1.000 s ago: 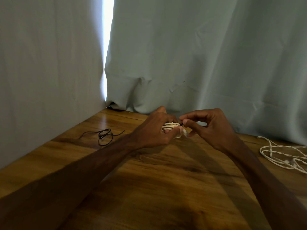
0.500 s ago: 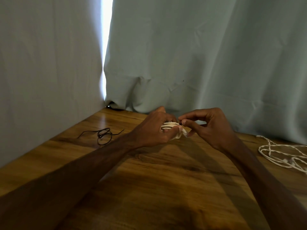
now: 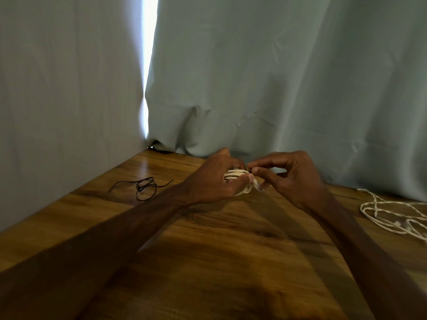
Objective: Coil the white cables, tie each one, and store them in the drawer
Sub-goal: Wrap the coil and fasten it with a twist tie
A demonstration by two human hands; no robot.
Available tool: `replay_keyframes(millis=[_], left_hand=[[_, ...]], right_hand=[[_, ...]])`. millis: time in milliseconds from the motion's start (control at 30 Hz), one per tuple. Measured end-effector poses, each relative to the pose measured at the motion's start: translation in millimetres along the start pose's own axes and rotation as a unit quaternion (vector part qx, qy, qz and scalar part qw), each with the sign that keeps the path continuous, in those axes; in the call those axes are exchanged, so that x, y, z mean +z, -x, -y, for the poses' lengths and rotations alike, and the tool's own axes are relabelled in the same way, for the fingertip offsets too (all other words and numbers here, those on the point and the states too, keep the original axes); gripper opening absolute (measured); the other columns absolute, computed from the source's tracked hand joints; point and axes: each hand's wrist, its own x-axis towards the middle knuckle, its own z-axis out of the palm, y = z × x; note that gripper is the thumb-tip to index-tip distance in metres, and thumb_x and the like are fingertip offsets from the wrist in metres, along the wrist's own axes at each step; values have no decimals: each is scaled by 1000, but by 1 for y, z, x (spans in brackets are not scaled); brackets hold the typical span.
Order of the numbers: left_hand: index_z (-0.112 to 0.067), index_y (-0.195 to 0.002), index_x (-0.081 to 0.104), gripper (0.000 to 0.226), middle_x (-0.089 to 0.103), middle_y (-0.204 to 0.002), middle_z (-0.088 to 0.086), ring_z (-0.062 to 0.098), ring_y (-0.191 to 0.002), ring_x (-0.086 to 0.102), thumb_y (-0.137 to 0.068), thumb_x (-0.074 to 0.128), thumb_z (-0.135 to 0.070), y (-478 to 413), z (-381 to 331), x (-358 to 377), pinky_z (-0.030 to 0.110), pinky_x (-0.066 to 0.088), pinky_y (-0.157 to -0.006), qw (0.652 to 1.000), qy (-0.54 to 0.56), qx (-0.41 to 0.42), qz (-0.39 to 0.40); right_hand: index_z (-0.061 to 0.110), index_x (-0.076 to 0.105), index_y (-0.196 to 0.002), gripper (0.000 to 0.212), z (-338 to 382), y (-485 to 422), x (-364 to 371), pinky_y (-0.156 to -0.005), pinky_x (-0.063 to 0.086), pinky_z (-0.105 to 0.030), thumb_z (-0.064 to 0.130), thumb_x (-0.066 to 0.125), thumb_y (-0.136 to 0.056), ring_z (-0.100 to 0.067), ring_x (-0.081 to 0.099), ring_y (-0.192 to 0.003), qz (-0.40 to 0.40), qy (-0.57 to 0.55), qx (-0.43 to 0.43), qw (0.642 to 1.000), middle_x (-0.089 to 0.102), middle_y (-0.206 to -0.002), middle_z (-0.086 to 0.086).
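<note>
A small coil of white cable sits in my left hand, whose fingers and thumb curl round it a little above the wooden table. My right hand is right beside it, its thumb and forefinger pinching at the coil's right end; what they pinch is too small to make out. A second white cable lies loose and tangled on the table at the far right. No drawer is in view.
A thin black cord lies in a loose knot on the table to the left of my hands. Pale curtains hang along the table's back and left edges, with a bright gap between them.
Both hands stay together at the coil. The fingers of my right hand have shifted slightly at the coil's end.
</note>
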Motion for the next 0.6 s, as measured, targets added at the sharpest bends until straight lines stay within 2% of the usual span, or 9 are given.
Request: replay_keyframes(millis=[267, 433, 600], left_hand=[[-21, -86, 76, 12, 49, -66, -22, -3, -78, 48, -94, 71, -28, 0, 0, 0, 11, 28, -56, 1000, -5, -5, 3], [-18, -90, 77, 15, 53, -70, -13, -3, -79, 48, -94, 70, -30, 0, 1, -1, 11, 30, -57, 1000, -8, -4, 3], [-18, -91, 77, 16, 50, -67, -16, 1, -80, 46, -95, 69, -31, 0, -1, 0, 13, 27, -57, 1000, -19, 3, 18]], right_hand=[[8, 80, -105, 17, -4, 0, 1, -65, 65, -36, 10, 75, -89, -16, 77, -83, 10, -17, 7, 1000, 79, -97, 0], [7, 80, -103, 15, -1, -1, -1, -65, 64, -32, 8, 75, -89, -17, 77, -84, 5, -48, 21, 999, 80, -95, -1], [5, 79, -102, 16, 2, 0, 0, -65, 63, -28, 3, 74, -87, -22, 77, -83, 13, -102, 64, 993, 80, -93, -5]])
